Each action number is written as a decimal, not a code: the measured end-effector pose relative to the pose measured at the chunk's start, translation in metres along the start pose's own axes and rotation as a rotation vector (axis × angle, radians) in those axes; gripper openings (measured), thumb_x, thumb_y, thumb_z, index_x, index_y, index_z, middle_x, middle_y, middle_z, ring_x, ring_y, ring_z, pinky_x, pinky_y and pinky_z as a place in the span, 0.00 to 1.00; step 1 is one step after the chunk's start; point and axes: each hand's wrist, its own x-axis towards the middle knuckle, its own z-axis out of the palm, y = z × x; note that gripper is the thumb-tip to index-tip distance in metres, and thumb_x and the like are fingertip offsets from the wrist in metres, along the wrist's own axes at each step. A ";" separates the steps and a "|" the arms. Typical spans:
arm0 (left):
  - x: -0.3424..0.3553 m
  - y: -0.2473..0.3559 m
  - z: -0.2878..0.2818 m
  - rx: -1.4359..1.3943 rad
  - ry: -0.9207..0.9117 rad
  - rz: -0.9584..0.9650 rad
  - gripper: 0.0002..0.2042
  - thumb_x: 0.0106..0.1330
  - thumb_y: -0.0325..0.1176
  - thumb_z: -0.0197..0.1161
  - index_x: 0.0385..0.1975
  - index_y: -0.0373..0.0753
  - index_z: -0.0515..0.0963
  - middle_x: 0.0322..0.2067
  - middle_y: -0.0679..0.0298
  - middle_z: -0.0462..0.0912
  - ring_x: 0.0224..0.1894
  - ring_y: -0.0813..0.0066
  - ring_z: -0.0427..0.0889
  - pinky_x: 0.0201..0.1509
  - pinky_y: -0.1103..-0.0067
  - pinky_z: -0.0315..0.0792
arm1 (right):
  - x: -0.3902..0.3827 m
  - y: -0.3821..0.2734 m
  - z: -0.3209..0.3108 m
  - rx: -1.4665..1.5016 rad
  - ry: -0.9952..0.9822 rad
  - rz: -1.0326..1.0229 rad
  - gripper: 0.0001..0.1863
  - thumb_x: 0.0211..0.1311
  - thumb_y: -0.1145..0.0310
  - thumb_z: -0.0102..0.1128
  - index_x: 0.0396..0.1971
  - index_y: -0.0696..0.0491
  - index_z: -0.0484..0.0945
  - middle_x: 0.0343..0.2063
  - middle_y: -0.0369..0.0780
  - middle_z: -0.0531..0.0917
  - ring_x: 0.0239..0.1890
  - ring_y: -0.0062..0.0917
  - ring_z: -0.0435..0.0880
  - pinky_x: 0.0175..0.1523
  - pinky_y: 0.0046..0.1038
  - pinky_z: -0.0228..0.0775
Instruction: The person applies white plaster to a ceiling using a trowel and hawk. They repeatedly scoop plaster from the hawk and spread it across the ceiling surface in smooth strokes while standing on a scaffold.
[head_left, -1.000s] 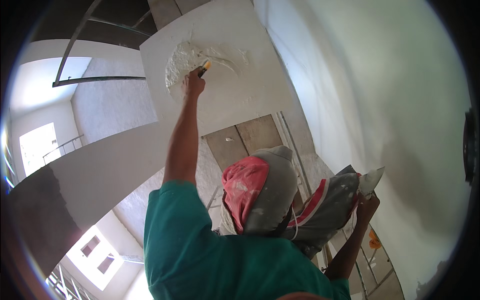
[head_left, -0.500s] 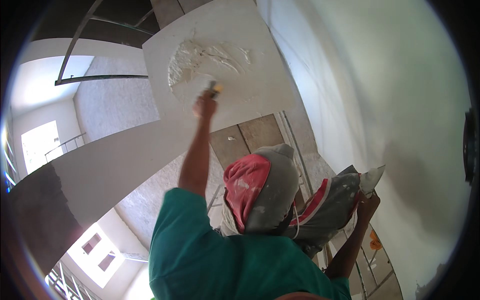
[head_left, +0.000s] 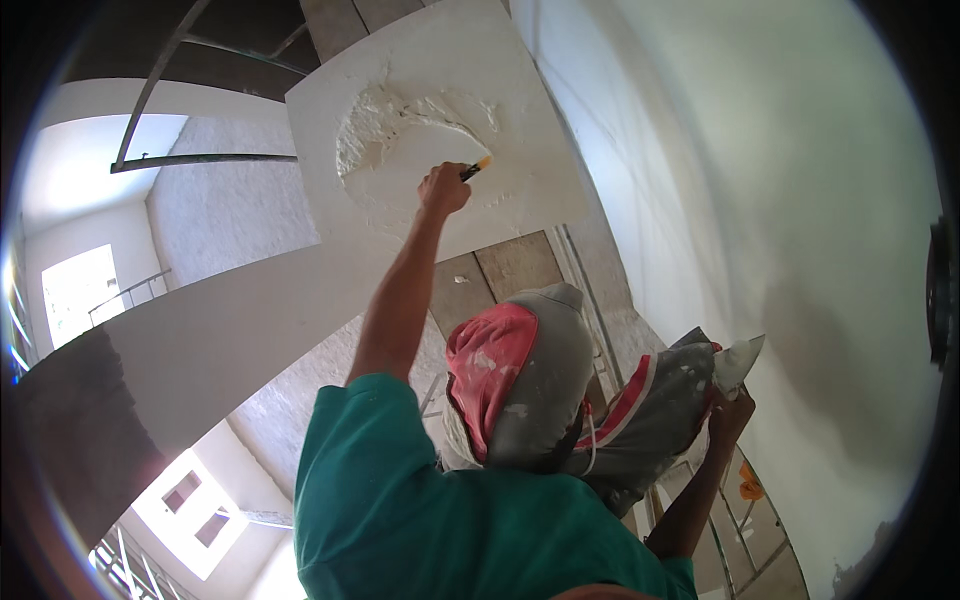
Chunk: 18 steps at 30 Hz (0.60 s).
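Note:
My left hand (head_left: 445,190) reaches over a pale board (head_left: 520,205) and is closed round a plastering tool (head_left: 478,168) with a black and yellow handle. Its blade I cannot make out. A thick, ridged patch of wet white plaster (head_left: 370,120) lies on the board just beyond that hand, bordering a smoothed area. At the right, beside my bent knee, my right hand (head_left: 732,412) grips a putty knife (head_left: 738,365). The broad pale blade points up toward the white wall; most of its handle is hidden.
A tall white wall (head_left: 840,230) rises close on the right. Metal scaffold bars (head_left: 205,156) stand at the far left, with more at the lower right. Brown boards (head_left: 520,262) lie below the pale board. A curved white ledge (head_left: 220,320) runs at the left, beyond which the space drops away.
My left hand has moved right and slightly away across the board with its tool. A smooth swept edge now shows in the plaster. My right hand and putty knife have barely shifted.

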 end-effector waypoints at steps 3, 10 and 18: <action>0.038 -0.066 -0.004 0.007 0.142 0.101 0.21 0.55 0.29 0.54 0.49 0.54 0.79 0.46 0.56 0.81 0.49 0.55 0.79 0.52 0.60 0.72 | 0.005 0.004 -0.001 -0.024 0.037 -0.034 0.13 0.44 0.72 0.59 0.32 0.63 0.80 0.24 0.45 0.84 0.30 0.26 0.83 0.37 0.30 0.72; 0.044 -0.051 0.080 0.102 0.353 -0.038 0.33 0.60 0.26 0.51 0.67 0.58 0.55 0.66 0.66 0.59 0.65 0.48 0.60 0.65 0.53 0.59 | 0.009 0.010 0.001 -0.049 -0.012 0.029 0.13 0.46 0.71 0.60 0.32 0.63 0.79 0.24 0.42 0.83 0.28 0.24 0.80 0.37 0.29 0.70; 0.007 -0.096 -0.005 0.001 0.291 -0.084 0.19 0.57 0.27 0.53 0.49 0.50 0.77 0.38 0.57 0.84 0.42 0.57 0.83 0.43 0.61 0.76 | -0.003 0.000 -0.009 -0.109 0.008 0.047 0.12 0.46 0.71 0.60 0.31 0.63 0.79 0.24 0.43 0.83 0.28 0.25 0.81 0.37 0.30 0.70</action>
